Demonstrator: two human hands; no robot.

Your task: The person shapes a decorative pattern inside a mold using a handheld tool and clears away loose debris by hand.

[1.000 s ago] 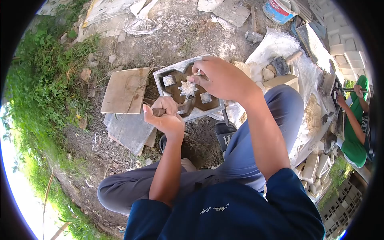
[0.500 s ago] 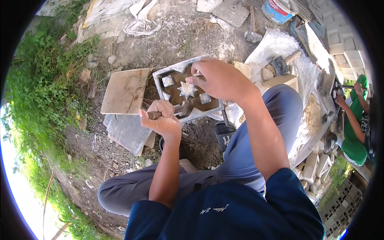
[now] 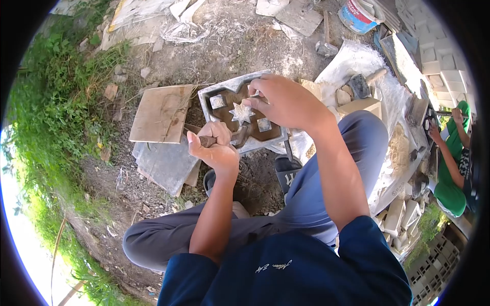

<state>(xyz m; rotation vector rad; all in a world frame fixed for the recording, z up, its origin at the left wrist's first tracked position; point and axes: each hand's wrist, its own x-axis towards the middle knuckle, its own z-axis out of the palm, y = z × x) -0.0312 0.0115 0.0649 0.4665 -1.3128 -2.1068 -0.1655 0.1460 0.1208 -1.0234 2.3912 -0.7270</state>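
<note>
A grey-rimmed mould (image 3: 205, 108) lies on the ground between my feet. Inside it are a whitish star-shaped block (image 3: 241, 113) and several small square blocks, such as the square block (image 3: 218, 101) at the upper left. My left hand (image 3: 218, 148) is wrapped round a brown handle (image 3: 206, 141) at the mould's near left side. A dark curved piece (image 3: 241, 136) shows beyond that fist; whether it joins the handle I cannot tell. My right hand (image 3: 291, 102) is over the mould's right part, thumb and fingers pinched beside the star. What they grip is hidden.
Flat boards (image 3: 158, 115) lie left of the mould. Beyond it are a hammer (image 3: 326, 46) and a paint bucket (image 3: 360, 16). Stones (image 3: 359, 85) sit on a white sack (image 3: 347, 56) at right. A person in green (image 3: 451, 183) works at far right.
My left hand has moved slightly up and to the right with the handle, and the curved piece has shifted right. My right hand stays nearly in place beside the star.
</note>
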